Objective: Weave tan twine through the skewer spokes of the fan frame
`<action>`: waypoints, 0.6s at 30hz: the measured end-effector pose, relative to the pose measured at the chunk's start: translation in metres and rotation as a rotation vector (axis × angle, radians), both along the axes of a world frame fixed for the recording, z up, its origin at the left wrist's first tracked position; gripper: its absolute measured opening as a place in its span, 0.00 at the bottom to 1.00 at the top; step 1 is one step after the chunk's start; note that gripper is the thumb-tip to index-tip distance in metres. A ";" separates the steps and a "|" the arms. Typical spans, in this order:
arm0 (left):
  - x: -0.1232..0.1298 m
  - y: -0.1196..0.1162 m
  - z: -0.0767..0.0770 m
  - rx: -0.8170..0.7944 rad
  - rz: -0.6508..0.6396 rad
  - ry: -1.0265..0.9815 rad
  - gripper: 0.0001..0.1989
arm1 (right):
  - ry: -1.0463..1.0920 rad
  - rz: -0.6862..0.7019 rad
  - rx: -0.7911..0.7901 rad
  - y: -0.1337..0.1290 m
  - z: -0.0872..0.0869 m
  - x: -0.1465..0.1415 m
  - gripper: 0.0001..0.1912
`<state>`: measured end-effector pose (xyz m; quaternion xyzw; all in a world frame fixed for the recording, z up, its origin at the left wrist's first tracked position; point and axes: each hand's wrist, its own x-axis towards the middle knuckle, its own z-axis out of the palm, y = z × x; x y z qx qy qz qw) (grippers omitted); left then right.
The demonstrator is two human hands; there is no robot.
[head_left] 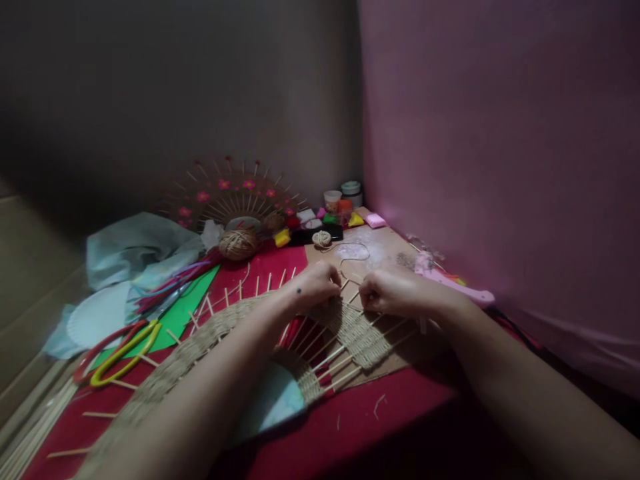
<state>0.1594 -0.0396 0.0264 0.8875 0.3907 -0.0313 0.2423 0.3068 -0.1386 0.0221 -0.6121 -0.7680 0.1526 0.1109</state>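
Observation:
A half-round woven fan [367, 337] lies across the table, with thin sticks spreading out through bands of tan twine. Both my hands are at the outer edge of its right part. My left hand [320, 283] is closed beside a stick end; what its fingers pinch is hidden. Just to the right, my right hand [383, 291] is closed at the same edge, where a strand of twine [347, 261] runs in to its fingers. That strand loops back toward a small twine ball [321, 238]. At the fan's inner curve shows a pale blue-green piece [283, 397].
Scissors with red and yellow handles [125, 357] lie at left near a white paper plate [97, 317] and green sheet [187, 310]. Behind are a large twine ball [239, 245], a flowered fan [235, 193] and small colourful packets [356, 219]. A pink tool [457, 283] lies at right by the wall.

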 end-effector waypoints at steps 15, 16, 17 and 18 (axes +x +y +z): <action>0.003 -0.011 -0.008 0.406 -0.020 0.285 0.13 | 0.004 -0.047 0.007 0.003 0.007 0.008 0.11; 0.003 -0.009 -0.007 0.400 -0.007 0.286 0.13 | 0.019 -0.066 0.008 0.004 0.006 0.010 0.12; 0.002 -0.008 -0.006 0.402 -0.005 0.277 0.13 | 0.039 -0.089 0.006 0.005 0.004 0.012 0.12; 0.002 -0.006 -0.005 0.408 -0.016 0.261 0.13 | 0.061 -0.112 0.006 0.007 0.003 0.014 0.13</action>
